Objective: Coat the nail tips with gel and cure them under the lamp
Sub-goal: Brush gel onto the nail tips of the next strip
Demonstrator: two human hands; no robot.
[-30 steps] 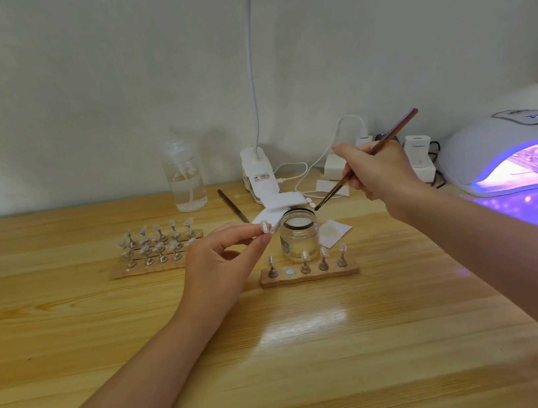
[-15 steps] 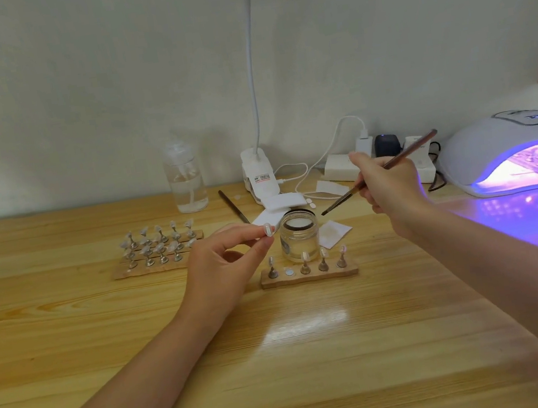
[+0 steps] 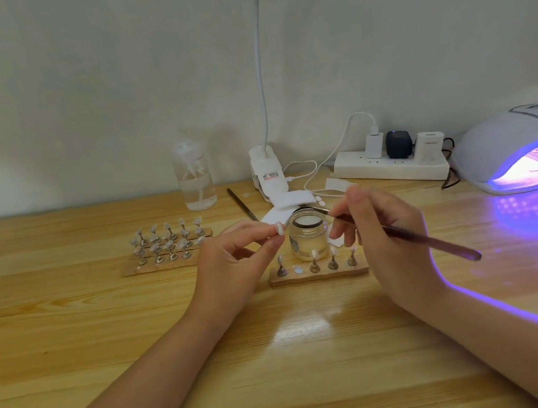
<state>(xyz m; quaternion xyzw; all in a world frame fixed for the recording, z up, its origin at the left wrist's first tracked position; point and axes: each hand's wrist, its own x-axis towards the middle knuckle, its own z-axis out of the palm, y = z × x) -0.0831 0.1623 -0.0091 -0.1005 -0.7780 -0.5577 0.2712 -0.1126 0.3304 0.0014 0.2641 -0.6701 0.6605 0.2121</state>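
My left hand (image 3: 234,264) pinches a small nail tip (image 3: 278,228) on its stand, held just left of the open glass gel jar (image 3: 308,238). My right hand (image 3: 382,236) grips a thin brown brush (image 3: 432,241); its bristle end reaches over the jar's right rim. In front of the jar lies a small wooden holder (image 3: 319,274) with several nail tips standing on it and one bare metal spot. At the far right, the white curing lamp (image 3: 509,149) glows purple with nail tips inside.
A wooden board with several nail tips (image 3: 166,246) lies to the left. Behind are a clear bottle (image 3: 195,179), a clip lamp base (image 3: 266,173), a power strip (image 3: 393,162), white wipes (image 3: 290,202) and a second brush (image 3: 241,204).
My right hand has come down and toward me, swinging the brush so its handle points right and its tip sits at the jar's rim. My left hand stays put with the nail tip.
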